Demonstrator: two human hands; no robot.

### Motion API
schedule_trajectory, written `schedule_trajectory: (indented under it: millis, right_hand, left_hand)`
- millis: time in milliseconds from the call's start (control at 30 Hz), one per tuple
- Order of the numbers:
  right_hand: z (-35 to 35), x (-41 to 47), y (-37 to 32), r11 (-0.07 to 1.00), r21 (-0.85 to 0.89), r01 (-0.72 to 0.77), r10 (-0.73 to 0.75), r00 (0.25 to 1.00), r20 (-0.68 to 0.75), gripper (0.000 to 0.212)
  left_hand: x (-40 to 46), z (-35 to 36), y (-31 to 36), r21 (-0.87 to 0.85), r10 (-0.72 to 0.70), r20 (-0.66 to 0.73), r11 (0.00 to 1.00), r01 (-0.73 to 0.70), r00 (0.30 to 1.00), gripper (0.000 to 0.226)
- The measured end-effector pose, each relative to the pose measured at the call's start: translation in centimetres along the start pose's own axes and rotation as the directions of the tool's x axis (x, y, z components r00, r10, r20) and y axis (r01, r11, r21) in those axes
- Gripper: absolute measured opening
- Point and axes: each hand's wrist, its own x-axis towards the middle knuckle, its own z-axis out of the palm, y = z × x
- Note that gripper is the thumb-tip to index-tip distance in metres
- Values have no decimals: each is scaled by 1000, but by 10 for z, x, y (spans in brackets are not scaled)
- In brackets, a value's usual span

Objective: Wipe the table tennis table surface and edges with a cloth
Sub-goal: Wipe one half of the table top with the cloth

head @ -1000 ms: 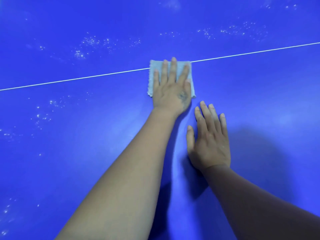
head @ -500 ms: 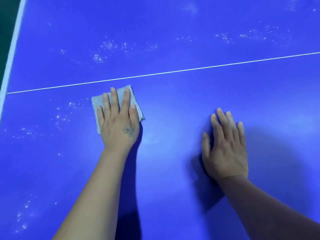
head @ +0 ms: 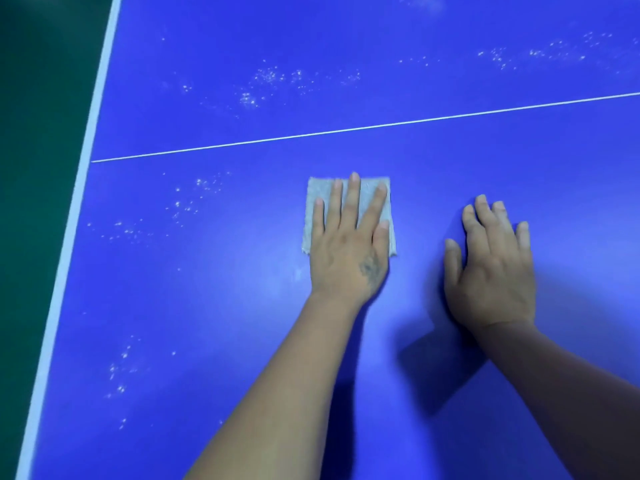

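Cloth (head: 318, 216), square, nubby, under flat left hand (head: 348, 258).

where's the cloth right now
In the head view the cloth lies flat on the blue table near centre frame, under the left hand, just below the thin white line and left of the right hand.

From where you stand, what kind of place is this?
Probably a sports or games room: a blue table tennis table with a thin white centre line, a white edge stripe, and green flooring beside it.
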Motion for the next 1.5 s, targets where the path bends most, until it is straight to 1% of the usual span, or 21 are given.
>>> schedule_trajectory:
  millis: [100,133,200,267,367,433,567,667,700,767,833,900,1000,1067,1133,1233,1333,1433,1500]
  right_hand:
    - [-6,1,-14,999,31,-32,32,999,-3,60]
    - [-8,-1,-25,998,61,-14,14,1000,-1,61]
    - [-6,-9,-54,991,120,66,-68,998,15,65]
    - [2,-21,-79,984,152,91,-98,994,42,69]
    - [16,-30,-92,996,69,54,-60,994,86,71]
    - [19,-30,-91,997,51,63,-66,995,69,71]
    - [21,-30,-90,996,58,70,-72,997,33,71]
    - [25,-30,-89,996,36,80,-81,997,21,68]
    - [25,-31,-89,996,24,82,-83,996,24,66]
    - [26,-30,-88,996,-5,90,-90,995,40,62]
    - [27,-28,-88,995,-31,95,-93,993,72,61]
    - [26,-27,-89,994,-60,88,-82,992,95,61]
    - [24,-26,-90,995,-61,83,-77,992,97,62]
    - [23,-26,-90,996,-41,78,-74,993,88,62]
    - [23,-26,-90,996,-37,78,-75,994,84,62]
    - [23,-26,-91,997,-27,76,-74,995,73,62]
    - [24,-27,-91,996,-34,77,-74,995,67,62]
    - [24,-27,-90,997,-32,76,-74,996,57,62]
    - [24,-27,-91,997,-25,73,-72,996,55,62]
  left_hand:
    - [-62,-11,-15,11,-60,36,998,59,998,56]
    - [-78,-15,-23,20,-96,43,995,95,995,57]
    - [-97,-20,-40,25,-171,64,985,170,983,58]
    - [-94,-24,-59,8,-264,73,964,264,962,59]
    - [-58,-26,-88,-14,-417,54,908,419,907,62]
    - [-24,-26,-101,-30,-451,20,892,452,892,62]
    - [41,-21,-96,-30,-398,23,916,399,917,59]
    - [63,-15,-77,9,-314,33,949,314,949,59]
    - [61,-12,-68,21,-270,28,963,269,963,58]
    - [46,-5,-48,16,-152,-25,988,152,988,58]
    - [19,0,-34,-3,-52,-62,999,52,997,57]
    - [-14,1,-28,-15,-10,-44,1000,9,999,56]
    - [-63,-10,-36,-6,-32,6,999,32,999,57]
    - [-85,-17,-55,8,-82,22,997,82,996,57]
    - [-87,-24,-79,16,-156,26,988,156,987,58]
    - [-55,-29,-110,17,-277,13,961,277,961,62]
    - [6,-30,-125,-10,-368,15,930,368,930,63]
    - [66,-30,-122,-48,-389,53,919,391,920,59]
    - [88,-29,-113,-31,-353,85,934,357,932,59]
